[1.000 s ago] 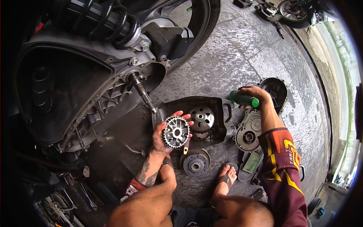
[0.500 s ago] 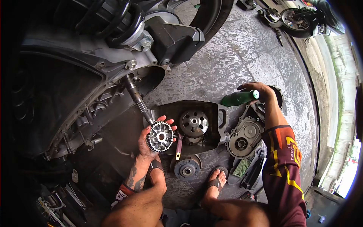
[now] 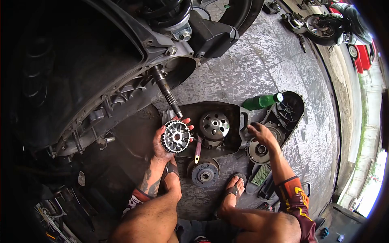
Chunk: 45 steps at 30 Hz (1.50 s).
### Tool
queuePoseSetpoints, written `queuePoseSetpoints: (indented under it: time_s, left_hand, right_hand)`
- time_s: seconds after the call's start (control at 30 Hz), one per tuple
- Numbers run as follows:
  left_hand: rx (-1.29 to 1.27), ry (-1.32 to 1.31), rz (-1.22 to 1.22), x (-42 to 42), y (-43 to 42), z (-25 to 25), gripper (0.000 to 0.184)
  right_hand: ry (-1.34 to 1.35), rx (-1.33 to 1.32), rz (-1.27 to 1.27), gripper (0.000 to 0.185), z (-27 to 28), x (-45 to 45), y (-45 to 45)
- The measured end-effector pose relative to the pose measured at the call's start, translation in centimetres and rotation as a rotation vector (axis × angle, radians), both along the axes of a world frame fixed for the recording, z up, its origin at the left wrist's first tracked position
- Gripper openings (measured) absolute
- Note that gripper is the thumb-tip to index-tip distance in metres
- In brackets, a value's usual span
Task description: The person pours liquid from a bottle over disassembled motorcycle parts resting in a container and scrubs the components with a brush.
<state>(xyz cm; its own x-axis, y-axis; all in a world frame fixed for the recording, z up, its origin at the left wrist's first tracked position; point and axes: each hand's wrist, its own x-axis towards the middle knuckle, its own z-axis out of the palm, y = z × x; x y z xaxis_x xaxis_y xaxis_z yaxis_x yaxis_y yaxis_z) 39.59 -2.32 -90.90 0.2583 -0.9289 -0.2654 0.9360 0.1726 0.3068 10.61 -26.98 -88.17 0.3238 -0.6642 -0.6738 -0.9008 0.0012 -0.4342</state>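
My left hand (image 3: 159, 146) holds a round metal variator (image 3: 177, 137) with a toothed rim, its ribbed side facing up. Just above it a splined shaft (image 3: 165, 90) sticks out of the engine case. My right hand (image 3: 263, 135) is over a metal cover (image 3: 257, 150), fingers bent together; a dark bit shows at their tips, too small to name. Left of that hand, a black plastic tray (image 3: 232, 139) bears a clutch bell (image 3: 214, 125). A tool with a maroon handle (image 3: 198, 150) leans at the tray's near side.
A green bottle (image 3: 259, 102) lies or stands beside a black cover (image 3: 298, 109). A round pulley assembly (image 3: 205, 174) rests on the floor between my feet. The scooter's engine case (image 3: 121, 87) fills the upper left. A green air filter (image 3: 261, 175) lies at the right.
My right hand has come away from beside the green bottle, moving nearer to me and left over the metal cover. My left hand keeps hold of the variator. The view has shifted slightly.
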Motion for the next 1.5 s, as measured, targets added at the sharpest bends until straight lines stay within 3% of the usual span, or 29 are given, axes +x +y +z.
queuePoseSetpoints:
  time_s: [0.1,0.17,0.4,0.8,0.97,1.17,1.43,1.5]
  left_hand:
    - [0.003,0.005,0.001,0.1,0.0,-0.1,0.078]
    - [-0.001,0.003,-0.015,0.2,0.1,-0.2,0.078]
    - [0.013,-0.017,-0.015,0.9,0.8,0.0,0.079]
    - [-0.042,-0.04,-0.022,1.0,0.8,0.9,0.075]
    - [-0.015,-0.037,-0.059,0.6,0.7,1.3,0.077]
    - [-0.016,-0.061,-0.127,0.1,0.0,1.6,0.08]
    - [0.021,-0.127,-0.195,-1.3,-1.0,1.4,0.082]
    - [-0.011,-0.127,-0.211,-1.6,-1.4,1.6,0.083]
  right_hand:
    - [-0.038,-0.117,-0.095,0.084,-0.8,1.9,3.0]
    - [-0.058,-0.197,-0.194,0.079,-3.0,1.7,3.8]
    - [-0.182,-0.464,-0.285,0.06,-0.2,2.9,5.7]
    - [-0.222,-0.538,-0.367,0.04,-0.2,-1.4,6.0]
    - [-0.179,-0.471,-0.422,0.04,0.6,-2.2,6.4]
    - [-0.048,-0.565,-0.435,0.057,0.3,-2.9,6.5]
    - [-0.011,-0.506,-0.507,0.056,0.8,-3.9,5.4]
    - [0.009,-0.476,-0.422,0.055,0.8,-4.5,5.0]
